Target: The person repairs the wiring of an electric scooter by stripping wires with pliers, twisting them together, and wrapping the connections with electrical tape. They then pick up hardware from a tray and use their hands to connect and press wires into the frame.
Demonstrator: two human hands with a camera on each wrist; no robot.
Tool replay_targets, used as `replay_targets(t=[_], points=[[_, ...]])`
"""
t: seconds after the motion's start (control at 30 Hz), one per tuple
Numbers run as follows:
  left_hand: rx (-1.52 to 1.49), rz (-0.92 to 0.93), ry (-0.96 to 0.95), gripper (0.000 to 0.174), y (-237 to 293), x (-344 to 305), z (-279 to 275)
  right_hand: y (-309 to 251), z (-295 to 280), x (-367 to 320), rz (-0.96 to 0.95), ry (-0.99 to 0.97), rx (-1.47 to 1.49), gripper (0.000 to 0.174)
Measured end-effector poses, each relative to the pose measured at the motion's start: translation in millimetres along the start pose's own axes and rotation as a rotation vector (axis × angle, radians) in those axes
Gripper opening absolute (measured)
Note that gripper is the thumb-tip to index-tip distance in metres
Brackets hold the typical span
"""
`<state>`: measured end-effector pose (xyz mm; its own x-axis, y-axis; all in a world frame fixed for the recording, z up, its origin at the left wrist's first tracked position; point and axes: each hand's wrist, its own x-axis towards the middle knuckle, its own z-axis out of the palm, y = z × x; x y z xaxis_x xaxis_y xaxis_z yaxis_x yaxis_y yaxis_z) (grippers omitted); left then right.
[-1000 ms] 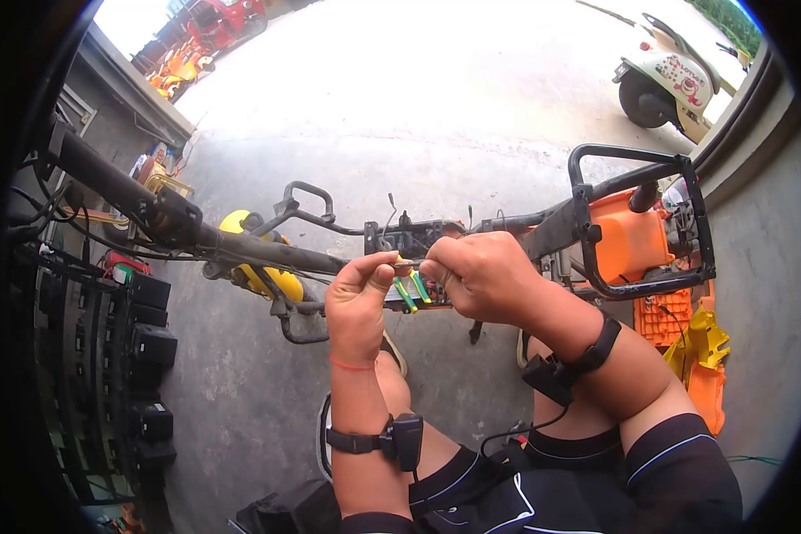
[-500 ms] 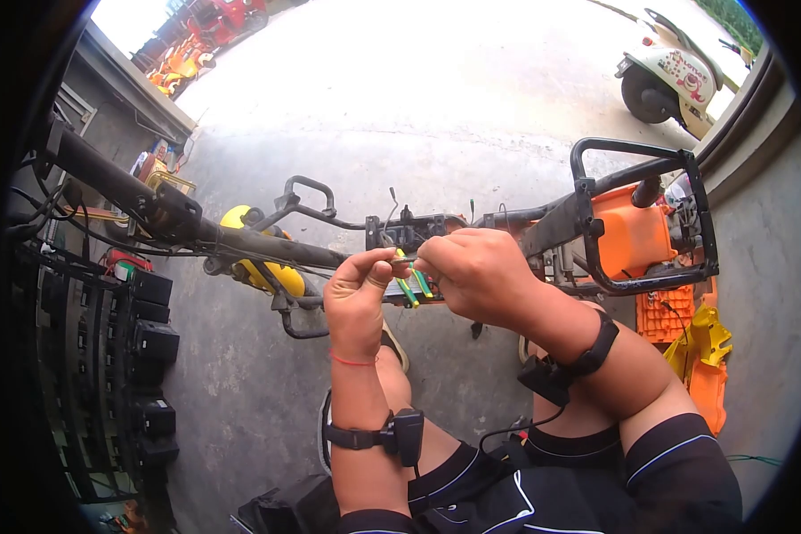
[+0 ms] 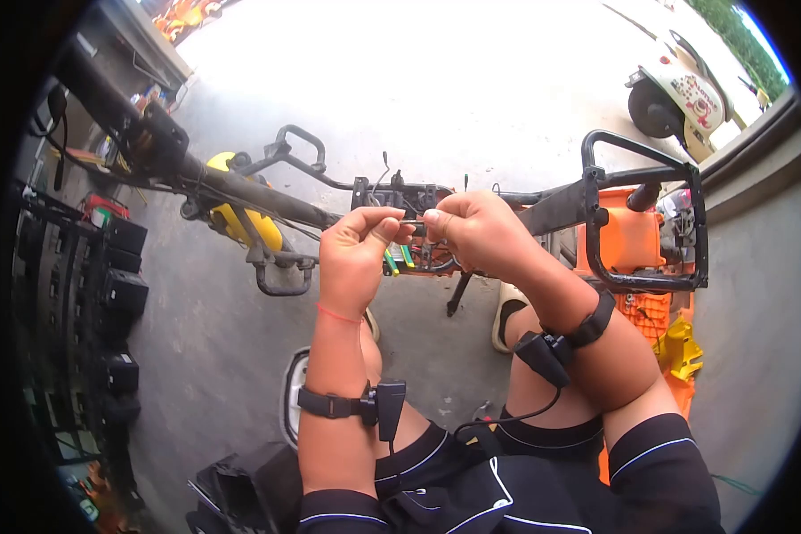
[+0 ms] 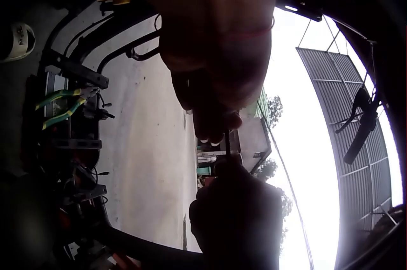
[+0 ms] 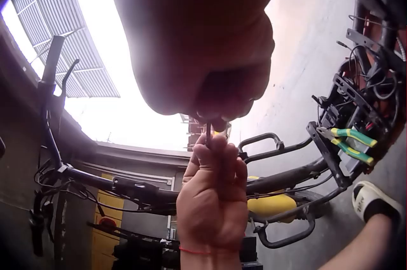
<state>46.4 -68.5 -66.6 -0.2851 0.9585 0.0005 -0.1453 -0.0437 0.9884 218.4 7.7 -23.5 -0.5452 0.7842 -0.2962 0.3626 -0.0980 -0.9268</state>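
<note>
Both hands meet over the black scooter frame (image 3: 267, 198) in the head view. The left hand (image 3: 354, 254) pinches one end of a thin dark rod-like piece (image 3: 409, 222) between thumb and fingers. From the other side, the right hand (image 3: 481, 231) pinches its opposite end, thumb on top. In the right wrist view the piece (image 5: 208, 133) bridges the short gap between the fingertips; its exact kind cannot be made out. Pliers (image 5: 353, 143) with green and yellow handles lie on the frame's middle section, below the hands and partly covered by them in the head view.
Wires and brackets fill the frame's middle. An orange plastic box (image 3: 618, 233) sits under the rear rack (image 3: 645, 287). Black boxes (image 3: 126, 292) line shelves at the left. A white scooter (image 3: 690, 98) is parked outside. The person's shoe (image 3: 507, 316) rests on the concrete floor.
The head view has tilted and shifted, so the hands appear higher. The right hand has turned over, bringing its thumb up into sight. Both hands keep hold of the thin piece.
</note>
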Motion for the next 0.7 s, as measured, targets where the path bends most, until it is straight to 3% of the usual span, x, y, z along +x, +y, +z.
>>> replay_targets(t=[0.03,0.13,0.3,0.47,0.7], points=[[-0.011,0.001,0.012,0.014,-0.2,1.4,1.6,3.1,-2.1,3.1,0.003,-0.009,-0.013,0.029],[0.038,0.046,0.001,0.012,-0.9,5.0,3.3,11.8,-9.3,10.2,0.184,-0.178,0.397,0.028],[0.112,0.029,-0.002,0.013,6.1,5.7,6.0,14.2,-14.1,11.9,0.255,-0.251,0.525,0.028],[0.028,0.03,-0.005,0.015,-8.8,18.5,4.8,14.2,-8.6,19.2,0.048,-0.081,0.199,0.025],[-0.086,-0.058,0.033,0.023,-35.5,45.1,8.7,17.7,-12.3,47.0,-0.071,0.058,-0.072,0.026]])
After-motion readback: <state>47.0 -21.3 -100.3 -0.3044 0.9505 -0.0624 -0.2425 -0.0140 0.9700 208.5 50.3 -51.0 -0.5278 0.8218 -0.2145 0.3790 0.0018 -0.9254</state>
